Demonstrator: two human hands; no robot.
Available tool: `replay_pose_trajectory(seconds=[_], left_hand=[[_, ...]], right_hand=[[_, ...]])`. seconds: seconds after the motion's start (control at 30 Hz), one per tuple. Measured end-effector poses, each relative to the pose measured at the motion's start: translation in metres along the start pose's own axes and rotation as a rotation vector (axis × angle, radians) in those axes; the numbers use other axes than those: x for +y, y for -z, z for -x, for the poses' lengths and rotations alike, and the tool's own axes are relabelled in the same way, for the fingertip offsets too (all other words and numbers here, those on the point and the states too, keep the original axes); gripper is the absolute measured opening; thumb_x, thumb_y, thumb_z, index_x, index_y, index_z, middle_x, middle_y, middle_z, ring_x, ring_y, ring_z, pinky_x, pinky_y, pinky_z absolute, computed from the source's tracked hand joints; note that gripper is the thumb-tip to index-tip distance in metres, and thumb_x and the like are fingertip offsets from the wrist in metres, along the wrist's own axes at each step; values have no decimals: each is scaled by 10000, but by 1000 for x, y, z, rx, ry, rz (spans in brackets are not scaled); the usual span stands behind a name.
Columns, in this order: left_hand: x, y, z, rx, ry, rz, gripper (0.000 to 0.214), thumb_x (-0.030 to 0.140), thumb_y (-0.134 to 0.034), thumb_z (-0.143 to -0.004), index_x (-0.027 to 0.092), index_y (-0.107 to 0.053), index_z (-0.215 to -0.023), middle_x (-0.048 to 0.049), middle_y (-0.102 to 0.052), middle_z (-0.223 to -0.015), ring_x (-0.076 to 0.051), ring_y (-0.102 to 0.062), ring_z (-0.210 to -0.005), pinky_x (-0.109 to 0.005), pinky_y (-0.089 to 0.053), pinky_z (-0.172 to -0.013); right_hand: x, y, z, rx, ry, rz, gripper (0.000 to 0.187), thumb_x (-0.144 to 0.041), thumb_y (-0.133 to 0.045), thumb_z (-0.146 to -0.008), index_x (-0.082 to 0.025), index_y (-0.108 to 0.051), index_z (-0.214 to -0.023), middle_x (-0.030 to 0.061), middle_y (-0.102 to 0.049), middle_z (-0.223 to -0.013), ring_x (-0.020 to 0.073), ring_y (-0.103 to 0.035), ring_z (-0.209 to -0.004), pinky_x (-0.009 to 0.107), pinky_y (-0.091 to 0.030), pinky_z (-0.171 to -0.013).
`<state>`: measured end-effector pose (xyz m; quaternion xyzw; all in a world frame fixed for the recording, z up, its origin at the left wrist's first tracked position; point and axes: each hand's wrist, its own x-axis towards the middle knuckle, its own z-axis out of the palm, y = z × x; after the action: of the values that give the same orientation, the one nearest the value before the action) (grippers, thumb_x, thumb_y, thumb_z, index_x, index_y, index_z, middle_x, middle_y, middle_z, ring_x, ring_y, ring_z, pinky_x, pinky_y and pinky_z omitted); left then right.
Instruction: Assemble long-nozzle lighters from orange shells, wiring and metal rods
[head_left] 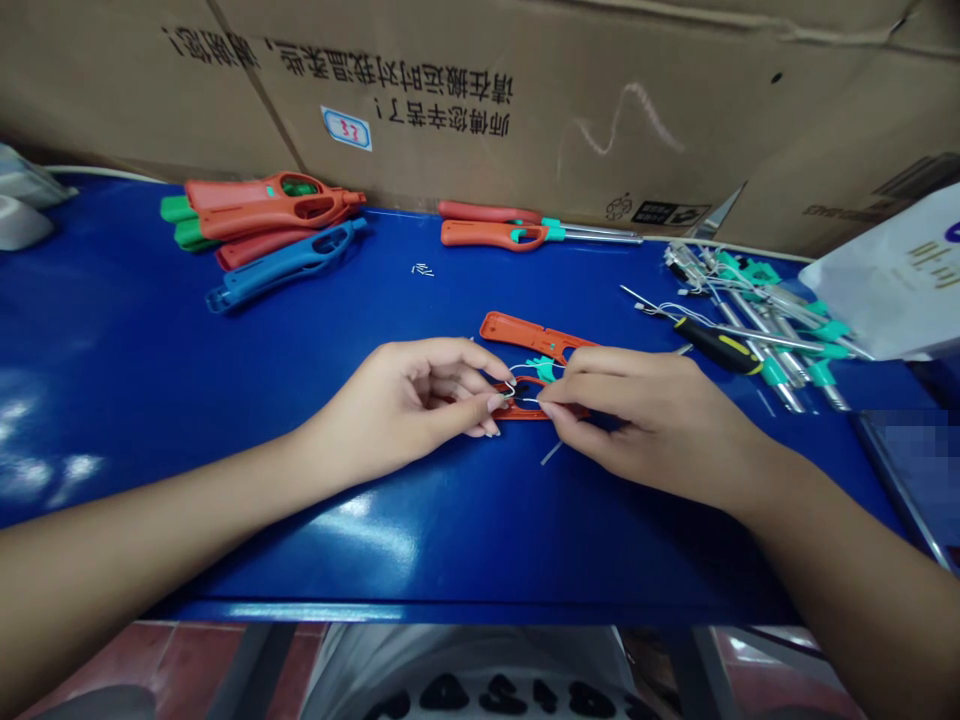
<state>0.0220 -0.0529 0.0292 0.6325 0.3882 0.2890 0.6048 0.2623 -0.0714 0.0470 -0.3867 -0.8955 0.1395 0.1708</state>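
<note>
My left hand (420,400) and my right hand (637,410) meet at the middle of the blue table (225,400). Both pinch a thin white wire (525,398) with a small metal part, over an orange lighter shell half (525,410) that lies flat under my fingers. A teal trigger piece (541,367) shows just behind my fingertips. A second orange shell half (529,335) lies right behind it. A short loose metal pin (551,452) lies on the table below my right hand.
Orange, red, blue and green lighter shells (270,225) are piled at the back left. Two orange lighters with metal tubes (517,228) lie at the back centre. Several metal tubes with teal fittings (765,320) and a black-yellow screwdriver (716,345) sit right. Cardboard boxes (525,90) stand behind.
</note>
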Motion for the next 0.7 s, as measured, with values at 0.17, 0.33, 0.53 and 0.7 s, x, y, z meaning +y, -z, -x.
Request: replay_pose_trajectory(seconds=[0.17, 0.33, 0.53, 0.7], left_hand=[[0, 0, 1, -4, 7, -13, 176, 190, -706, -864, 125, -684, -1026, -34, -769, -801, -154, -770, -722, -203, -648, -692], [-1, 0, 1, -5, 11, -16, 169, 188, -705, -865, 126, -686, -1020, -37, -770, -810, -156, -772, -728, -203, -648, -697], [-2, 0, 1, -5, 13, -11, 177, 188, -715, -854, 133, -687, -1020, -32, -770, -815, -159, -773, -737, -207, -648, -700], [-3, 1, 0, 0, 7, -16, 190, 165, -728, -837, 130, -692, -1020, -29, -766, -819, -150, -769, -744, -191, -643, -695]], right_hand=[[0, 0, -1, -21, -5, 26, 188, -184, -544, -962, -219, -708, -878, 10, -689, -864, 122, -625, -753, 261, -396, -611], [-1, 0, -1, -34, -14, 55, 191, -186, -548, -956, -222, -719, -881, 4, -686, -855, 119, -625, -750, 262, -376, -590], [-1, -1, -1, -35, -7, 100, 203, -202, -545, -962, -228, -729, -881, 6, -691, -857, 119, -624, -743, 267, -360, -581], [0, -1, 0, -40, 44, 153, 223, -229, -539, -979, -231, -744, -890, 0, -692, -844, 110, -618, -707, 278, -294, -522]])
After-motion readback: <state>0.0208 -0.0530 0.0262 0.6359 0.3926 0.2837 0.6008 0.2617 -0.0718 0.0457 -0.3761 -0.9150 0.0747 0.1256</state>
